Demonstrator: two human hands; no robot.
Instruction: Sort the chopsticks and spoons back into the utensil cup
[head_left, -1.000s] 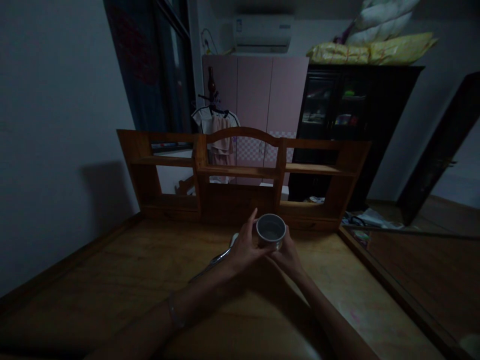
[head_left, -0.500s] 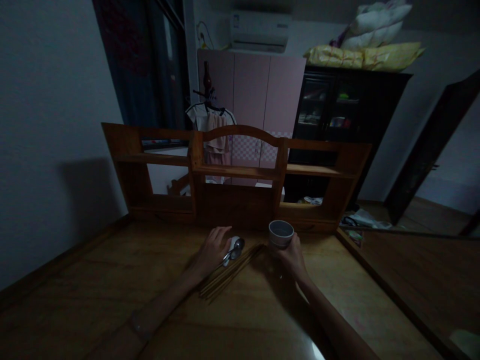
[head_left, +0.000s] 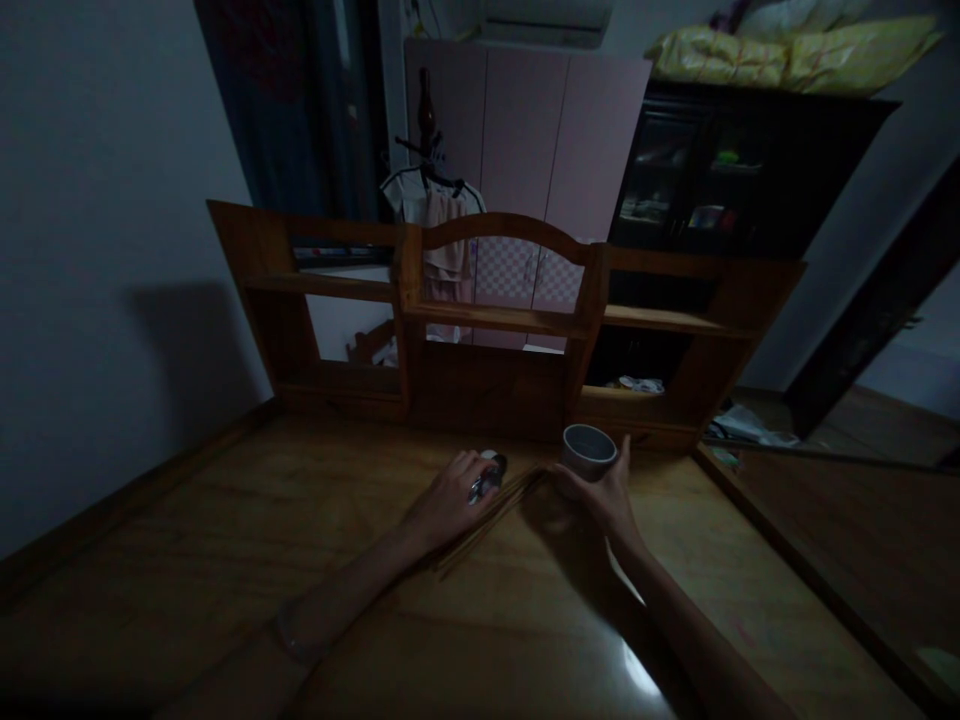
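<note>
My left hand is over a small group of spoons, its fingers curled around their handles. Metal bowls of the spoons and a white one show past the fingertips; the handles are hidden by the hand. Several thin brown chopsticks lie slantwise on the table just right of that hand, partly covered by it. My right hand grips a grey cup from the near side, thumb on its left and fingers on its right. The cup is upright with its mouth up; whether it touches the table cannot be told.
The wooden tabletop has a raised edge on the right. A wooden shelf unit stands along its back. Beyond are a pink wardrobe, a black cabinet and hanging clothes. A wall is close on the left. The room is dim.
My left hand has moved right onto the spoons and its fingers have closed around them. My right hand still holds the cup. The whole view has tilted down.
</note>
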